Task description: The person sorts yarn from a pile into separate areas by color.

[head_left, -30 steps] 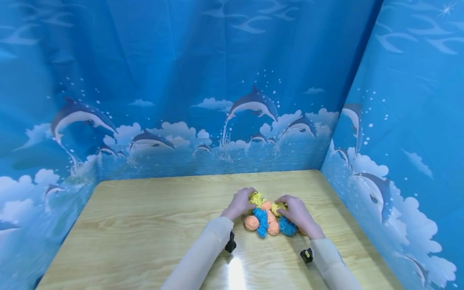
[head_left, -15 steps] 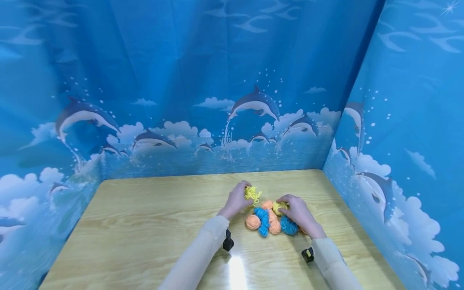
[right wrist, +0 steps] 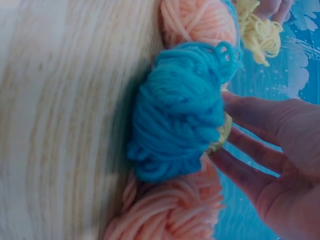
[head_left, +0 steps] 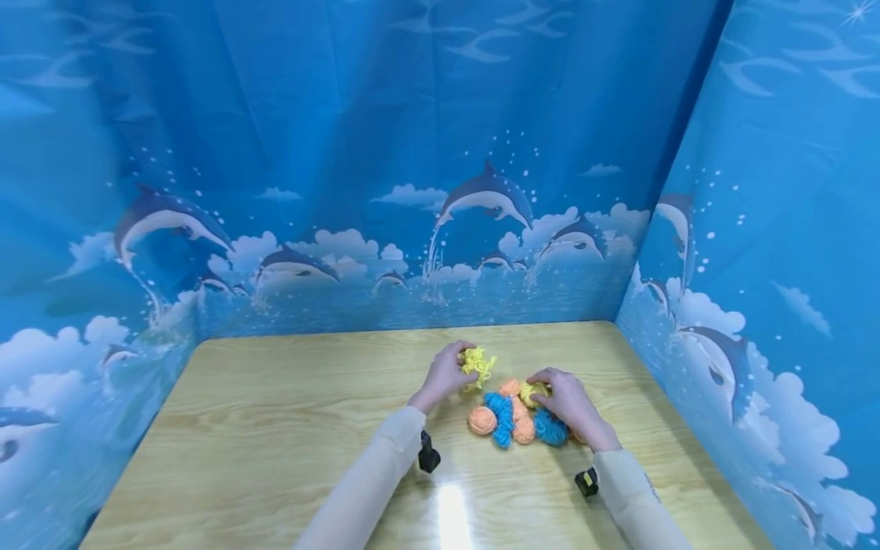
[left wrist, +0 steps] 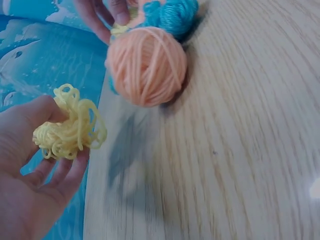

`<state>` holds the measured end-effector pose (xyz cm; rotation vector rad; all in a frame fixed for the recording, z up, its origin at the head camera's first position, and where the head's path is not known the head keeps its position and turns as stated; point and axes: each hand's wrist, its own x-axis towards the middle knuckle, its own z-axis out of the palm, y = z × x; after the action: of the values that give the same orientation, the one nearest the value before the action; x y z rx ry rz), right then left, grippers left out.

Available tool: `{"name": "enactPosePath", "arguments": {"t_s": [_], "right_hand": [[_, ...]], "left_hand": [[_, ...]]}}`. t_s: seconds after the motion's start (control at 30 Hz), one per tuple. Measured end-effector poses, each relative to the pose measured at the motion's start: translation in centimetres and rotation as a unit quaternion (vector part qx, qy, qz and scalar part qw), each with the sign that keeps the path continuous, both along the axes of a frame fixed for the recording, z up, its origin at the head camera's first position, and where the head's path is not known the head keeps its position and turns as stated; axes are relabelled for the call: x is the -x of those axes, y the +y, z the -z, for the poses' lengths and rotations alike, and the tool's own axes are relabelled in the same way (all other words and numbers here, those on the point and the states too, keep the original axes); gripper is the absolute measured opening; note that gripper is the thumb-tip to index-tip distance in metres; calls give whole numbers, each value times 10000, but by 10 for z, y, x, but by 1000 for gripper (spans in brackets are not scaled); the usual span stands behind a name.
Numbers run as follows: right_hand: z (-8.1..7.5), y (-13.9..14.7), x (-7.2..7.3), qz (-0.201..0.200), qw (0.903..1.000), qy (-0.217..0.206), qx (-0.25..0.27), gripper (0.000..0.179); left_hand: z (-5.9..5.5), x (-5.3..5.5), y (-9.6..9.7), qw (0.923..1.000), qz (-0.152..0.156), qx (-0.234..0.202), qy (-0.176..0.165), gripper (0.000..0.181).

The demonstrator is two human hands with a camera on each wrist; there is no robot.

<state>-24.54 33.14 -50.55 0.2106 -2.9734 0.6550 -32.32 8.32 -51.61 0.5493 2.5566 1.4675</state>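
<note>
My left hand (head_left: 443, 376) pinches a loopy bundle of yellow yarn (left wrist: 75, 127) between thumb and fingers, raised above the table and apart from the pile. To the right, my right hand (head_left: 569, 399) has thumb and fingers around a second yellow yarn ball (head_left: 531, 393) at the back of the pile. In the right wrist view that ball is mostly hidden behind a blue yarn ball (right wrist: 177, 110). A round peach yarn ball (left wrist: 147, 65) lies at the pile's left end, beside another blue skein (head_left: 502, 418). More peach yarn (head_left: 522, 428) sits between the blue ones.
The yarn pile rests on a light wood-grain table (head_left: 275, 428). Blue dolphin-print curtains (head_left: 344, 191) stand along the table's back and right edges. Peach yarn (right wrist: 170, 210) also lies near the right hand's wrist, partly covered by the arm in the head view.
My left hand has lifted the yellow yarn bundle off the pile and drawn it to the left. The right hand stays on the other yellow ball. The head view has shifted slightly.
</note>
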Motion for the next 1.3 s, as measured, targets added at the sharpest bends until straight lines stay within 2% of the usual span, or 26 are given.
{"name": "enactPosePath", "arguments": {"t_s": [0.27, 0.67, 0.87, 1.03, 1.3], "right_hand": [[1, 1, 0, -34, 10000, 26, 36, 26], [-1, 1, 2, -59, 10000, 33, -13, 25], [-1, 3, 2, -119, 9999, 71, -82, 25], [-3, 3, 1, -118, 9999, -7, -38, 25], [-3, 0, 0, -95, 9999, -18, -42, 25]], "left_hand": [[-1, 1, -20, 9952, 9, -890, -415, 55], [4, 1, -56, 9884, -223, -1486, -209, 54], [10, 1, -75, 9889, -355, -1440, -97, 53], [14, 3, -91, 9880, -613, -1415, -95, 53], [10, 4, -123, 9877, -936, -1229, -223, 55]]}}
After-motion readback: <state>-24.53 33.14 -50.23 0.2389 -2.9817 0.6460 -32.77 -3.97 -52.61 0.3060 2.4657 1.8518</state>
